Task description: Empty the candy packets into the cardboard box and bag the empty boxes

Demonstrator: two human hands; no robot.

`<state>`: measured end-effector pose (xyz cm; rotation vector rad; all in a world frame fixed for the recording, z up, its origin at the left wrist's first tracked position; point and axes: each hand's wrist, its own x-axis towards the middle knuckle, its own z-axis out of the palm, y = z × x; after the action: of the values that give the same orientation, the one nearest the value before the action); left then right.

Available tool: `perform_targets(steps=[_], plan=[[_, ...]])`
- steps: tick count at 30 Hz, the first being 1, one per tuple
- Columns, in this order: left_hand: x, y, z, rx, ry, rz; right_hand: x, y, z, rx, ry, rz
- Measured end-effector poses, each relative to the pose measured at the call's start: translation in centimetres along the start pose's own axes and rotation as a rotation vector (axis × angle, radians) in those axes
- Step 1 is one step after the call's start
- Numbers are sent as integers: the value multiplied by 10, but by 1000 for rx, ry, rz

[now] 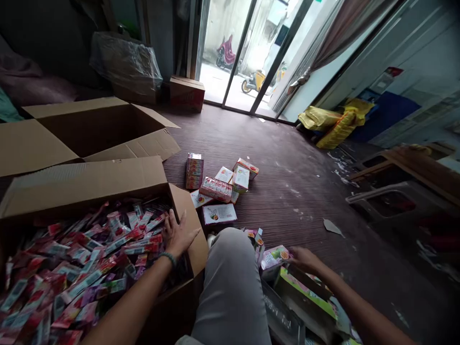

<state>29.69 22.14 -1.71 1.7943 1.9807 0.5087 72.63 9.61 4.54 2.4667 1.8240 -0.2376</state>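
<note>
My left hand (177,235) is over the right end of a large cardboard box (185,225), its fingers spread. Under it lies a heap of red, pink and purple stick sachets (89,254). On the other side of my knee, my right hand (304,260) has its fingers closed at the end of a small pink and white carton (275,257) with a fruit picture. Its fingertips are partly hidden. Below that hand are green-edged opened cartons (305,297) and a dark container (282,314).
Several small cartons (220,214) lie piled on the brown floor ahead. Behind the sachet box stands another open cardboard box (108,108). A stool (386,199) is at right, with yellow sacks (334,122) farther back. Glass doors (244,62) are beyond.
</note>
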Motion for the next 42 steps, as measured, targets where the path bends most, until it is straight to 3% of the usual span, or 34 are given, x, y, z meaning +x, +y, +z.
perform_targets(steps=[1,4,9,13,17,23,29,36,39,42], plan=[[5,8,11,13,-35,-60,28,-22,1,-66,-84,-79],[13,14,35,77,-11,-127,110,-95,12,-187,-77,-336],[14,7,47,161,32,-124,221,-195,69,-159,-162,-500],[15,4,54,133,82,-80,282,-231,119,-153,-215,-546],[15,3,57,107,103,-57,315,-235,154,-169,-290,-474],[15,7,53,121,86,-79,317,-201,174,-178,-404,-358],[15,12,49,119,66,-91,263,-166,178,-81,-309,-304],[16,14,44,84,21,-108,183,-167,198,-14,3,-248],[16,12,44,50,4,-110,174,-169,204,-1,8,-215],[16,11,44,18,7,-113,175,-171,198,-7,-76,-223]])
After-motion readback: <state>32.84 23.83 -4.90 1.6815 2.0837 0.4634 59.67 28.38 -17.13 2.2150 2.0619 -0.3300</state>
